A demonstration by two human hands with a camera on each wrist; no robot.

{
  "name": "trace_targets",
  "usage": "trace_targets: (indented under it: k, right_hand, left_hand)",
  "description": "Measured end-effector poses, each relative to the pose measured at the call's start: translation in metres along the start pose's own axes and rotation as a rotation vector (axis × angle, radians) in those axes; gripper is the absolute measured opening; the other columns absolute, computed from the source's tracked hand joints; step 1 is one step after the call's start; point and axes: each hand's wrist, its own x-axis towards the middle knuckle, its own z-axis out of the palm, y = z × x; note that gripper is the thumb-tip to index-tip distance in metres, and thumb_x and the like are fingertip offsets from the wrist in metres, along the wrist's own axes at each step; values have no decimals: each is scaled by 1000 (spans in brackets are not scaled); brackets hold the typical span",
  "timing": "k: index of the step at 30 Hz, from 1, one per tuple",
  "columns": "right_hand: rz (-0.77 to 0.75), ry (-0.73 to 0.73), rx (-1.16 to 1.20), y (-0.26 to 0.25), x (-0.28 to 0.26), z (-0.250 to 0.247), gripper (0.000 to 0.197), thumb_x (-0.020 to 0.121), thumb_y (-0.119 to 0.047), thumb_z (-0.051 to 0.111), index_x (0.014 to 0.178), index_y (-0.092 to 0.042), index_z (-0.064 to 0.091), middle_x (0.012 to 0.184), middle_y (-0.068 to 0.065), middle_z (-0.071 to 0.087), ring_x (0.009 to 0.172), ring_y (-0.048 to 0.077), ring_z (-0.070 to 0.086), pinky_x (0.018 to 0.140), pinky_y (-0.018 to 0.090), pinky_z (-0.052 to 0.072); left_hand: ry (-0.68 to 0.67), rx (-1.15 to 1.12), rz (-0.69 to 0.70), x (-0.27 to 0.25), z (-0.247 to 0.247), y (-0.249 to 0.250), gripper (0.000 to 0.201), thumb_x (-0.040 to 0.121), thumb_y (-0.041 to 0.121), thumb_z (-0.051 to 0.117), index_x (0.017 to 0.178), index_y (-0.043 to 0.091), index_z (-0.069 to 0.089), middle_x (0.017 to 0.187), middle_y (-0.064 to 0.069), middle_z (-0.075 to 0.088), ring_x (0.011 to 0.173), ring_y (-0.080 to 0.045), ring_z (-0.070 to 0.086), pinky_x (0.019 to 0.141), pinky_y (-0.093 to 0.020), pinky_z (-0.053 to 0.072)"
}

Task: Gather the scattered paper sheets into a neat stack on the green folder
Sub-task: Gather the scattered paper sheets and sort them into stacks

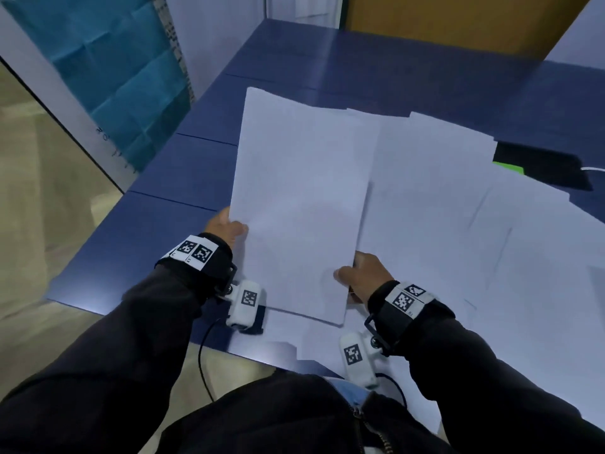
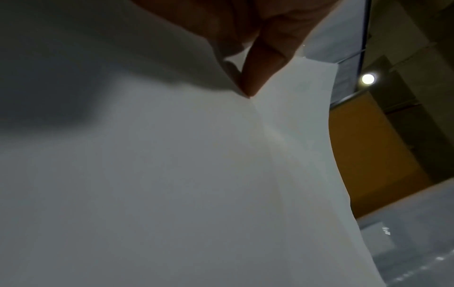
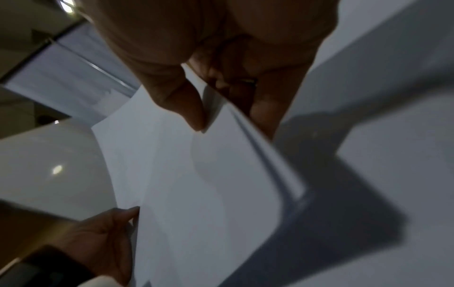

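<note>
I hold a small sheaf of white paper sheets (image 1: 298,198) lifted above the blue table (image 1: 183,172). My left hand (image 1: 229,226) pinches its left edge, thumb on top. My right hand (image 1: 358,273) pinches its lower right edge, thumb on top and fingers under. The left wrist view shows a thumb tip pressed on the paper (image 2: 172,174). In the right wrist view the sheaf (image 3: 196,194) sits between thumb and fingers, with my left hand (image 3: 108,233) at its far edge. More loose sheets (image 1: 474,231) lie overlapping to the right. Only a corner of the green folder (image 1: 505,167) peeks out beyond them.
A black flat object (image 1: 543,168) with a white cable lies at the far right, next to the folder corner. The table's left and near edges drop to a beige floor (image 1: 42,224). A teal cloth panel (image 1: 108,70) hangs at left, and a wooden board (image 1: 458,18) stands behind the table.
</note>
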Motion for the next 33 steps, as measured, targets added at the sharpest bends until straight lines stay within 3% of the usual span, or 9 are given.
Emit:
trace_targets:
  k: [2, 6, 9, 13, 16, 19, 23, 27, 33]
  right_hand:
    - [67, -109, -4, -1, 1, 18, 3, 84, -8, 60, 82, -8, 61, 75, 12, 63, 63, 27, 64, 60, 38, 58]
    - [150, -242, 94, -5, 3, 43, 12, 87, -3, 51, 76, -7, 53, 66, 21, 58, 58, 31, 60, 52, 29, 43]
    - [160, -232, 147, -6, 4, 44, 14, 86, -4, 46, 78, -6, 56, 65, 19, 59, 55, 31, 58, 47, 24, 37]
    - [172, -186, 173, -6, 5, 37, 15, 86, -5, 44, 81, -6, 58, 66, 17, 61, 56, 32, 62, 47, 26, 43]
    - [174, -155, 165, -4, 6, 33, 16, 88, -8, 45, 92, -3, 60, 75, 21, 66, 65, 35, 68, 57, 32, 49]
    - [188, -151, 162, -3, 7, 31, 17, 89, -9, 45, 95, -3, 59, 77, 19, 67, 67, 34, 69, 60, 33, 51]
    - [194, -142, 162, -1, 9, 31, 17, 89, -10, 46, 96, -4, 60, 75, 18, 68, 67, 33, 70, 61, 33, 52]
    - [203, -137, 167, 1, 12, 30, 17, 89, -10, 47, 95, -4, 61, 74, 18, 69, 71, 36, 71, 62, 35, 53]
    - [205, -149, 168, 2, 11, 29, 17, 90, -11, 48, 95, -4, 62, 77, 19, 70, 74, 37, 71, 63, 35, 55]
  left_hand:
    - [56, 117, -58, 3, -19, -9, 43, 92, -5, 40, 134, 5, 44, 112, -3, 49, 99, -15, 42, 51, -11, 37]
    - [136, 355, -185, 23, -60, -28, 48, 91, -2, 46, 138, 3, 39, 141, -18, 44, 125, -30, 45, 89, -30, 37]
    - [181, 466, -277, 40, -90, -37, 48, 92, 2, 50, 138, 2, 39, 140, -21, 45, 129, -34, 44, 86, -30, 35]
    - [173, 755, -330, 55, -119, -44, 64, 95, 11, 49, 148, 1, 14, 155, -20, 17, 140, -34, 23, 105, -39, 26]
    - [142, 851, -337, 62, -135, -48, 71, 92, 13, 53, 147, 0, 10, 155, -20, 14, 141, -35, 20, 106, -40, 24]
    - [40, 875, -312, 74, -147, -52, 113, 57, 49, 64, 146, -2, 16, 154, -21, 16, 141, -34, 20, 106, -39, 22]
    - [137, 884, -289, 76, -146, -55, 37, 84, -2, 58, 120, -10, 49, 134, -30, 46, 114, -39, 48, 85, -41, 32]
    - [154, 827, -254, 76, -147, -60, 44, 83, -15, 53, 127, -12, 47, 129, -30, 50, 118, -45, 48, 96, -48, 37]
    - [68, 936, -293, 86, -167, -68, 59, 78, 4, 66, 132, -2, 43, 120, -23, 57, 105, -36, 54, 78, -34, 34]
